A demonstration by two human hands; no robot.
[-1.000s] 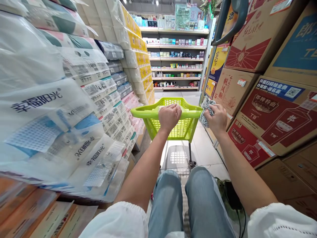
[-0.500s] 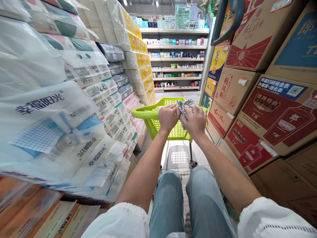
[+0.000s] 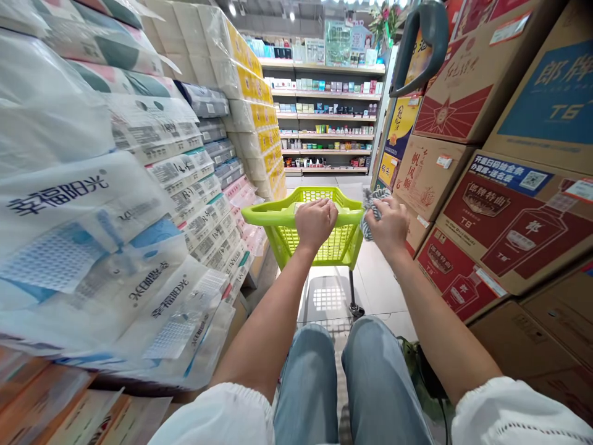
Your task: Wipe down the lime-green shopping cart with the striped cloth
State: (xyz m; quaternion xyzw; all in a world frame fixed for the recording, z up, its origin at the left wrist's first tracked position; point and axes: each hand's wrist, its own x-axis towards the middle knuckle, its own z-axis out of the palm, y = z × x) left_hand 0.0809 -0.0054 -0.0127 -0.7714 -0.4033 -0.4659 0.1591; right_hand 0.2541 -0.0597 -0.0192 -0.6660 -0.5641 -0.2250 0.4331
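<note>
A lime-green shopping cart [image 3: 273, 214] stands in front of my knees, its mesh basket facing me. My left hand [image 3: 316, 224] is closed around the cart's handlebar, near its middle. At the right end of the bar, my right hand [image 3: 388, 225] grips a crumpled grey-and-white striped cloth [image 3: 369, 213]. The cloth hangs bunched beside the cart's right corner; whether it touches the bar there I cannot tell. My right fingers are bent into the cloth and partly hidden by it.
Wrapped tissue packs [image 3: 88, 247] are stacked high along the left. Printed cardboard cartons [image 3: 504, 216] rise along the right, with a dark grey handle [image 3: 433, 49] jutting out above. Shelves of small boxed goods [image 3: 328, 96] stand ahead across the tiled floor [image 3: 380, 278].
My right hand has moved right with the cloth, from the middle of the handlebar to beyond its right end. My left hand stays on the bar.
</note>
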